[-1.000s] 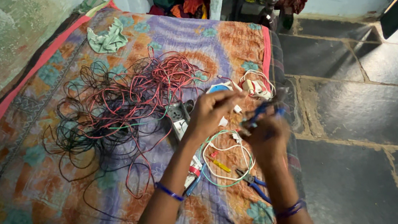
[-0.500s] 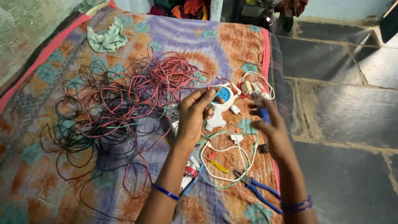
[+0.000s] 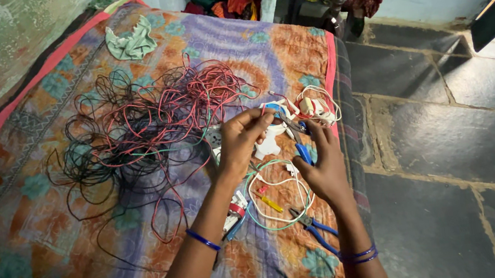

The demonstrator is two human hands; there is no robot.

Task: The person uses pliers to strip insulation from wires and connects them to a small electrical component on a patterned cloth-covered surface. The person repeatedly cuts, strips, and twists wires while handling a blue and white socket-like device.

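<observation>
Overhead, both hands (image 3: 242,143) (image 3: 325,170) among tangled wires (image 3: 145,123)

A tangle of red and black wires (image 3: 139,127) blocks the left and far part of the patterned bedcover (image 3: 36,265); white coils (image 3: 276,195), pliers (image 3: 315,228) and small parts crowd the right edge, leaving bare cloth near left
</observation>
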